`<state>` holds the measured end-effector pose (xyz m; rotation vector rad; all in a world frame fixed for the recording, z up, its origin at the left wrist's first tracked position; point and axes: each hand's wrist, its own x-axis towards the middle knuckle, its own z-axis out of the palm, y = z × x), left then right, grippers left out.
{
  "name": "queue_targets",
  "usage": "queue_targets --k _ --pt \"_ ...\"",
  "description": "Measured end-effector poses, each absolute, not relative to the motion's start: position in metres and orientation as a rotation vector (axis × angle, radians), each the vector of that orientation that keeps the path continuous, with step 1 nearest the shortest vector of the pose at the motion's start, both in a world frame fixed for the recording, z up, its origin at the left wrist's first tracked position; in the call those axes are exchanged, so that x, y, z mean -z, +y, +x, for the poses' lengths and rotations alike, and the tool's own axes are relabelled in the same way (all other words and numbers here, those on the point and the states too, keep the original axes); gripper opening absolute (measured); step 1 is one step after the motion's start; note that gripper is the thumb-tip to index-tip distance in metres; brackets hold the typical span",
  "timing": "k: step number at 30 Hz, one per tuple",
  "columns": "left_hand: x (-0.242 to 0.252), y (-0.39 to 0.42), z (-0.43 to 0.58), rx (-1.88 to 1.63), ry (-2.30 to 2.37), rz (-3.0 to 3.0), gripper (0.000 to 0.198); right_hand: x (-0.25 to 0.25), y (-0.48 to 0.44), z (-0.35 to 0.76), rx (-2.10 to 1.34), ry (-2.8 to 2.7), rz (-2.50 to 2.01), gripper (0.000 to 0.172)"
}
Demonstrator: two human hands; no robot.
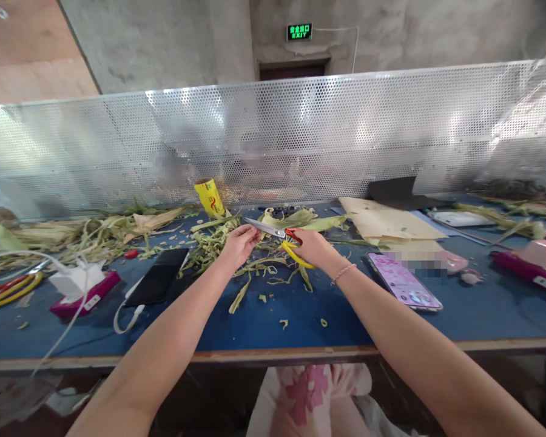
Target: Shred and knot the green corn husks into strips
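Observation:
My right hand grips the red and yellow handles of a pair of scissors, whose metal blades point left and look a little parted. The blade tips reach over my left hand, which is closed with thumb and fingers pinched together. What it pinches, if anything, is too small to make out. Beneath and behind both hands lies a heap of cut green husk strips. A broad green husk leaf rests just beyond the scissors.
A yellow cardboard tube stands at the back before a perforated metal screen. Left are a black phone, a purple power strip and other scissors. To the right lie a lit phone and tan paper.

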<state>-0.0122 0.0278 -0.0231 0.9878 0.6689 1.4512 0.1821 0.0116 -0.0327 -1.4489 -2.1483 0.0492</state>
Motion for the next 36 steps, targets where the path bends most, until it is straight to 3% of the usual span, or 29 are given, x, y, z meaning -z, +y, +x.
queue_targets --k 18,22,28,33,36 --pt "0.020 0.027 -0.014 -1.456 0.719 0.936 0.012 0.032 0.027 0.232 0.059 -1.763 -1.986 0.046" --pt "0.020 0.028 -0.015 -1.446 0.759 0.956 0.016 0.041 0.032 0.237 -0.041 -1.873 -2.027 0.027" --pt "0.017 0.025 -0.013 -1.416 0.790 1.063 0.020 0.037 0.032 0.217 0.039 -1.999 -1.520 0.017" --pt "0.015 0.014 -0.004 -1.275 0.887 1.271 0.031 0.035 0.017 0.180 -0.222 -2.040 -0.830 0.031" --pt "0.014 0.008 0.000 -1.199 0.847 1.378 0.037 0.035 0.008 0.165 -0.203 -2.085 -0.640 0.026"
